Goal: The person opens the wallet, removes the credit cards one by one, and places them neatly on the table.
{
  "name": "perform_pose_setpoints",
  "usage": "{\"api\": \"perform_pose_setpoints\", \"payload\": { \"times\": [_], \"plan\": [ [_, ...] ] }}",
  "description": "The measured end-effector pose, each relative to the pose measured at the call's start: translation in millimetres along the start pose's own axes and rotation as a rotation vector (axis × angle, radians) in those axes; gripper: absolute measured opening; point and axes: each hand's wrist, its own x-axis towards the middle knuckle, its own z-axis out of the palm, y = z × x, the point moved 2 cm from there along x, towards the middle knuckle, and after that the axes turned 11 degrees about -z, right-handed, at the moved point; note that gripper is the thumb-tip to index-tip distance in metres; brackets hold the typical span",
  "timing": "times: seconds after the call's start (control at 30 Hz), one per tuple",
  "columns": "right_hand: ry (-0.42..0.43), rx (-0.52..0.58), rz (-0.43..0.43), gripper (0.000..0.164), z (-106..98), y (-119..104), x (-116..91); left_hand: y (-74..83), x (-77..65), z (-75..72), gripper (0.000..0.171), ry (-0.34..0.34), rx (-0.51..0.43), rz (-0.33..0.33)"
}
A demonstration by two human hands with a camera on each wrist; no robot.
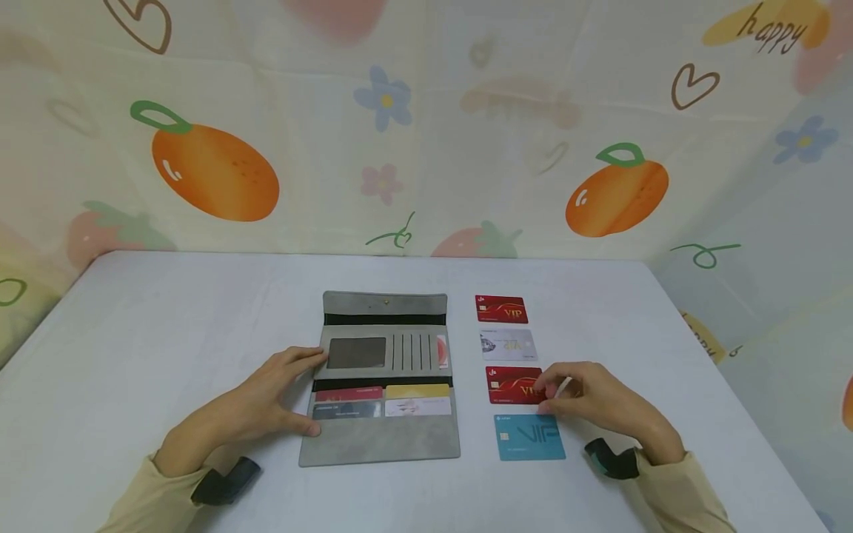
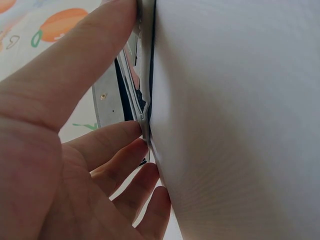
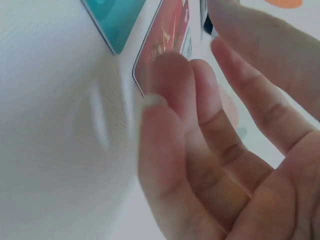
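Observation:
A grey wallet (image 1: 380, 440) lies unfolded on the table, with several cards tucked into its pockets. My left hand (image 1: 276, 396) rests at the wallet's left edge, thumb and fingers spread apart; the left wrist view shows fingertips (image 2: 132, 130) touching that edge. To the wallet's right, a red VIP card (image 1: 509, 383) lies flat in a column of cards. My right hand (image 1: 593, 396) is at this card's right edge, fingers bent and fingertips over its corner. In the right wrist view, the red card (image 3: 155, 55) is partly hidden behind the fingers.
Above that card lie a silver VIP card (image 1: 509, 345) and another red VIP card (image 1: 501, 309). Below it sits a teal VIP card (image 1: 529, 437). A white table (image 1: 166, 311) carries everything, with a fruit-print curtain (image 1: 426, 148) behind.

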Motion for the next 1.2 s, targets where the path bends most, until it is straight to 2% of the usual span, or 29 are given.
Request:
{"api": "perform_pose_setpoints", "payload": {
  "times": [0.47,0.7,1.2],
  "plan": [
    [0.041,-0.022,-0.093,0.033,12.8,-24.3,17.2,-2.0,-0.2,-1.8,0.101,0.003,0.008,0.005],
    [0.019,-0.039,-0.129,0.032,20.6,-31.6,32.1,-2.3,-0.3,-0.6,0.1,-0.001,-0.002,0.01],
    [0.004,-0.065,-0.167,0.045,33.2,-46.7,63.7,-1.8,0.0,0.5,0.101,0.004,0.004,0.007]
  ]
}}
